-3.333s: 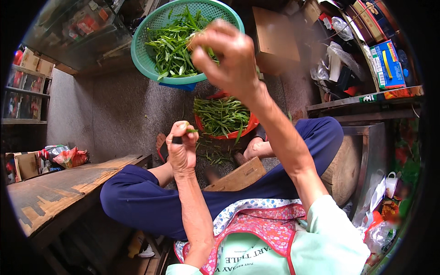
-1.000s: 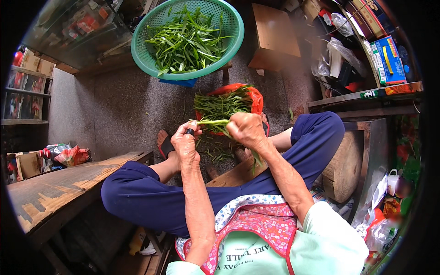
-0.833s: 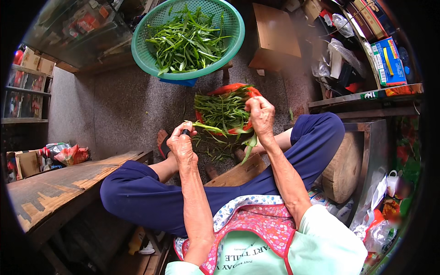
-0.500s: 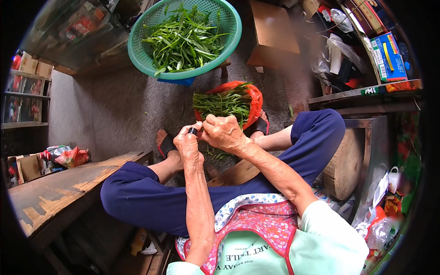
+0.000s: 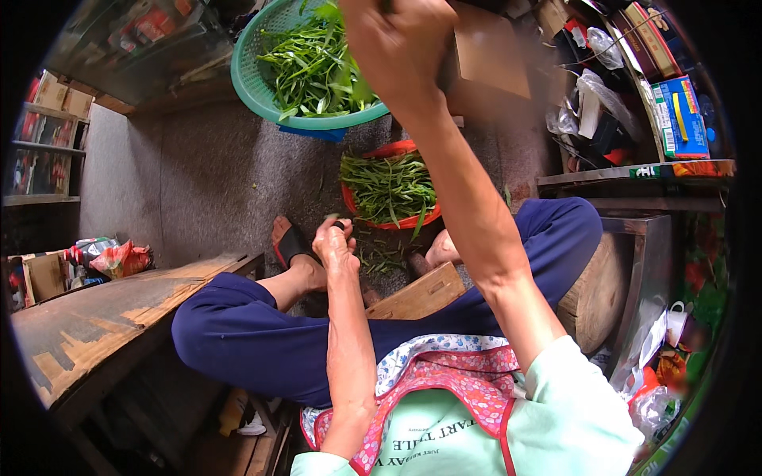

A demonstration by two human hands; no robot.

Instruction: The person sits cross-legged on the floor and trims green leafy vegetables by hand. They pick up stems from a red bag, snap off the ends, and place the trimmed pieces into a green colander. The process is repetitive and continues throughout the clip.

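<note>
My right hand (image 5: 401, 44) is raised high at the top edge, in front of the green plastic colander (image 5: 248, 79). It is blurred and closed, with blurred leafy greens (image 5: 353, 78) showing beside it. More long-leaved greens (image 5: 309, 67) heap inside the colander. Low between my knees, my left hand (image 5: 336, 244) is closed, a black band round one finger. A small pale tip (image 5: 332, 216) pokes out of it; what it belongs to is hidden. Just beyond that hand sits an open red plastic bag (image 5: 432, 216) full of greens (image 5: 387, 186).
Cut bits of greens (image 5: 381, 258) lie on the floor by my feet. A wooden board edge (image 5: 421, 292) is between my legs. A worn wooden bench (image 5: 119, 317) stands left, a cluttered shelf (image 5: 635, 170) right, a brown box (image 5: 492, 59) beyond.
My right hand has left my left hand and swung up and away to the colander. My left hand has dropped slightly lower and stays closed.
</note>
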